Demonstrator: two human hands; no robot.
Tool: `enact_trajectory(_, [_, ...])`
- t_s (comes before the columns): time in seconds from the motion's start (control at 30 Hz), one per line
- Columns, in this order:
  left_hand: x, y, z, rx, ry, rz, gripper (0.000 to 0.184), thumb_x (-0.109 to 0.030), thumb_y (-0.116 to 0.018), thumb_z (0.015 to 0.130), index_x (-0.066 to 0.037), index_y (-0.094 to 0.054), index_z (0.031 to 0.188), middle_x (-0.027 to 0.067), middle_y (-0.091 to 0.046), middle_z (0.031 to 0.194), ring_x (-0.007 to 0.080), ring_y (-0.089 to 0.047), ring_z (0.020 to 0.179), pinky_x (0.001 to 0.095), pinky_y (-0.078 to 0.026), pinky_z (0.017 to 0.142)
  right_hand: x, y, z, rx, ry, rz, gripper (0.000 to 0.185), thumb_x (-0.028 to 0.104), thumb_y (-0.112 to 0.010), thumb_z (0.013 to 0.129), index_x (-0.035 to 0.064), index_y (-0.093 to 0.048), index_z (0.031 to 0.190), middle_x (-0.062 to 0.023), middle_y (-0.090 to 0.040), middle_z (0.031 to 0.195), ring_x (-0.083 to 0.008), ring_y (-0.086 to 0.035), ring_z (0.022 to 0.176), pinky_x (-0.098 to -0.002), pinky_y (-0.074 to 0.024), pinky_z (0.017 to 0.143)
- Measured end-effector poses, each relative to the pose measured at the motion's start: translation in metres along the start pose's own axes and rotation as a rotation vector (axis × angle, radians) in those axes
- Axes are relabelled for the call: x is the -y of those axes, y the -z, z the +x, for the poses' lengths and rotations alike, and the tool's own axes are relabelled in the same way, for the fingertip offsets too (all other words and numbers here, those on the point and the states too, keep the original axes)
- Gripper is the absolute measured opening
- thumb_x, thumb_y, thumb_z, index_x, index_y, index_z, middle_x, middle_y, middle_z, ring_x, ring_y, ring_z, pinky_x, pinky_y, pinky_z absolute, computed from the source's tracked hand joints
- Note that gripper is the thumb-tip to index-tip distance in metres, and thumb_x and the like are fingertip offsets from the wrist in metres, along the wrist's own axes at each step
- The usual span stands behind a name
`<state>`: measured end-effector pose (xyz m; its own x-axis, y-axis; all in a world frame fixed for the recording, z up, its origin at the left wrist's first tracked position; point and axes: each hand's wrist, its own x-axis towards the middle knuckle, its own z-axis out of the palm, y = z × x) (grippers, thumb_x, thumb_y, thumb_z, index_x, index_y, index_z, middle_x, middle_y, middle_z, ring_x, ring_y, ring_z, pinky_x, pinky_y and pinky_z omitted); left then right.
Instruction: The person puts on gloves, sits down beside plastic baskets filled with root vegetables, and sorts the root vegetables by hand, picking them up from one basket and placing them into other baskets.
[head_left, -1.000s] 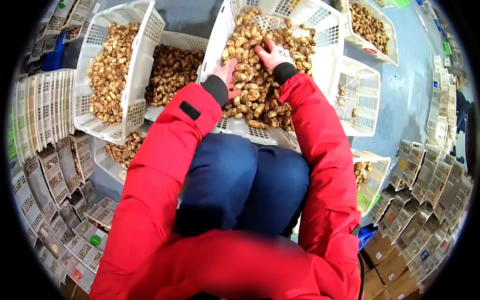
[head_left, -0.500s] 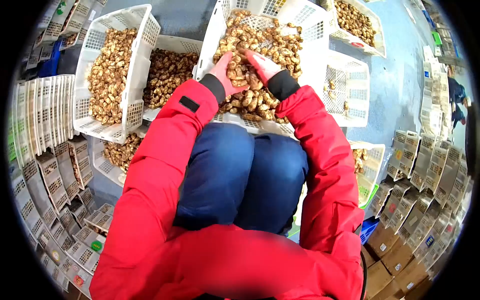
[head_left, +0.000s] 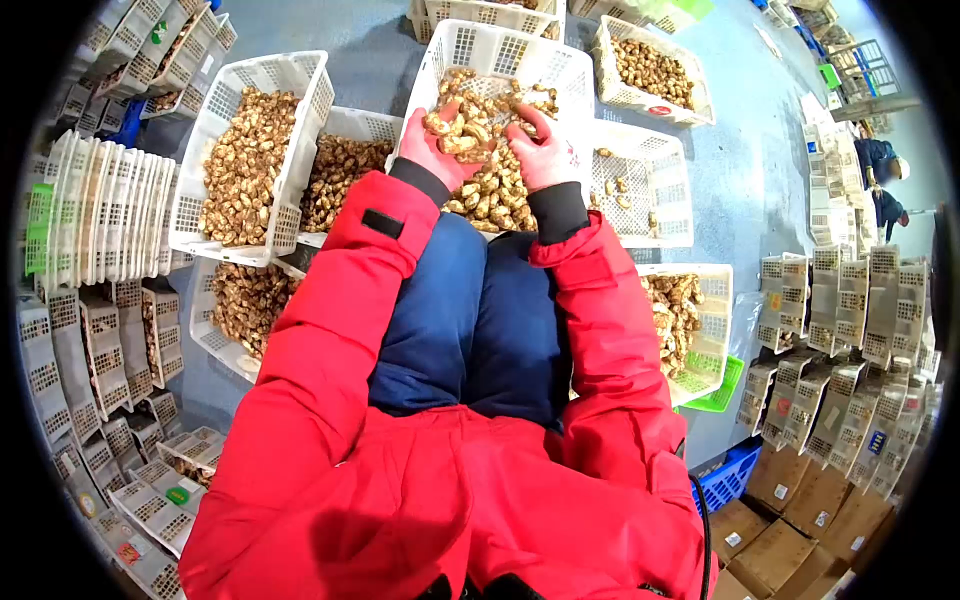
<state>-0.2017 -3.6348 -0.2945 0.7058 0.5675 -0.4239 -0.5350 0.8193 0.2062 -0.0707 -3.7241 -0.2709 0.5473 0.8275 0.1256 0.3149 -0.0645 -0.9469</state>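
Note:
In front of my knees stands a white perforated crate [head_left: 570, 65] with a pile of knobbly, oblong brown-and-cream pieces [head_left: 500, 205], mushroom-like in look. My left hand [head_left: 430, 150], at the crate's left side, is curled around several of these pieces [head_left: 465, 140] and holds them over the pile. Opposite it, my right hand [head_left: 545, 155] is above the right part of the pile, fingers bent and apart, with nothing visible gripped. Both hands look pinkish, with dark cuffs at the wrists. The undersides of the fingers are partly hidden.
A filled white crate [head_left: 310, 100] stands tilted at left, beside another filled crate [head_left: 350, 125]. At right, a crate [head_left: 680, 180] holds a few pieces. More filled crates [head_left: 700, 105] [head_left: 715, 330] surround my legs. Stacked crates [head_left: 105, 205], cardboard boxes [head_left: 770, 550] and two distant people [head_left: 885, 180] are farther out.
My view has shifted, showing more floor beyond the crate. My hands have moved from within the pile to above it; the left one now holds several pieces and the right one has spread its fingers.

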Motion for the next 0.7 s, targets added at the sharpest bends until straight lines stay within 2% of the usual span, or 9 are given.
enact_trajectory(0.1, [0.006,0.009,0.000,0.029,-0.045,0.061,0.054,-0.052,-0.028,0.086,-0.014,-0.051,0.117,0.0119,-0.050,0.119,0.0311,-0.045,0.112,0.0516,-0.033,0.092,0.043,-0.007,-0.011,0.078,0.557,-0.364,0.035,0.014,-0.062,0.068,0.0045,-0.058,0.101,-0.0141,-0.059,0.099,-0.0318,-0.055,0.092,-0.0370,-0.0442,0.082])
enact_trajectory(0.17, [-0.005,0.045,0.020,0.463,0.212,-0.182,0.054,-0.052,-0.029,0.086,-0.014,-0.051,0.117,0.0125,-0.050,0.118,0.0310,-0.045,0.112,0.0488,-0.033,0.094,0.049,-0.022,-0.015,0.264,0.610,-0.657,0.041,0.012,-0.063,0.065,0.0106,-0.057,0.105,-0.0118,-0.059,0.093,-0.0309,-0.054,0.092,-0.0385,-0.0432,0.081])
enact_trajectory(0.23, [-0.006,0.035,0.011,0.502,0.262,-0.222,0.053,-0.051,-0.031,0.086,-0.013,-0.050,0.118,0.0133,-0.050,0.118,0.0311,-0.045,0.111,0.0466,-0.033,0.095,0.038,-0.034,-0.016,0.192,0.555,-0.837,0.025,0.015,-0.059,0.070,0.0117,-0.055,0.094,-0.0104,-0.058,0.085,-0.0289,-0.055,0.085,-0.0389,-0.0448,0.074])
enact_trajectory(0.33, [0.006,-0.001,-0.011,0.069,0.082,-0.037,0.054,-0.049,-0.034,0.086,-0.011,-0.043,0.123,0.0146,-0.049,0.120,0.0319,-0.046,0.110,0.0464,-0.033,0.097,0.022,-0.029,-0.007,0.102,0.431,-0.502,0.035,0.016,-0.059,0.075,0.0136,-0.054,0.109,-0.0144,-0.060,0.084,-0.0283,-0.057,0.085,-0.0348,-0.0453,0.073])
enact_trajectory(0.37, [0.007,-0.007,-0.015,0.085,0.053,-0.081,0.053,-0.049,-0.033,0.087,-0.011,-0.045,0.121,0.0146,-0.048,0.121,0.0310,-0.045,0.112,0.0474,-0.032,0.097,0.012,-0.031,-0.005,0.125,0.136,-0.070,0.039,0.019,-0.058,0.082,0.0110,-0.050,0.119,-0.0144,-0.061,0.095,-0.0231,-0.058,0.091,-0.0305,-0.0464,0.076])
enact_trajectory(0.43, [0.010,-0.016,-0.018,0.120,0.001,-0.167,0.051,-0.049,-0.033,0.087,-0.011,-0.049,0.117,0.0145,-0.046,0.124,0.0291,-0.042,0.116,0.0493,-0.031,0.097,0.017,-0.015,-0.004,0.110,-0.091,0.669,0.042,0.021,-0.055,0.087,0.0062,-0.044,0.125,-0.0132,-0.059,0.105,-0.0208,-0.057,0.096,-0.0302,-0.0467,0.081])
enact_trajectory(0.47, [0.006,-0.018,-0.021,0.008,0.049,-0.192,0.049,-0.048,-0.034,0.087,-0.011,-0.050,0.115,0.0152,-0.046,0.124,0.0317,-0.042,0.115,0.0531,-0.029,0.098,0.015,-0.005,-0.003,0.147,-0.205,0.977,0.048,0.019,-0.054,0.088,0.0029,-0.036,0.130,-0.0115,-0.055,0.110,-0.0208,-0.055,0.097,-0.0335,-0.0472,0.083])
enact_trajectory(0.5, [0.006,-0.017,-0.020,-0.010,0.013,-0.156,0.048,-0.048,-0.034,0.087,-0.011,-0.051,0.112,0.0160,-0.047,0.122,0.0325,-0.044,0.113,0.0538,-0.030,0.097,0.016,0.000,-0.006,0.146,-0.209,1.114,0.053,0.015,-0.054,0.088,0.0052,-0.030,0.134,-0.0135,-0.054,0.111,-0.0228,-0.055,0.097,-0.0352,-0.0472,0.083])
enact_trajectory(0.7, [0.005,-0.012,-0.017,0.122,0.034,-0.172,0.046,-0.048,-0.035,0.086,-0.011,-0.051,0.109,0.0164,-0.047,0.122,0.0361,-0.044,0.111,0.0545,-0.033,0.094,0.012,0.001,-0.005,0.316,-0.190,1.034,0.061,0.005,-0.057,0.083,0.0021,-0.024,0.135,-0.0217,-0.053,0.113,-0.0239,-0.058,0.093,-0.0310,-0.0490,0.080])
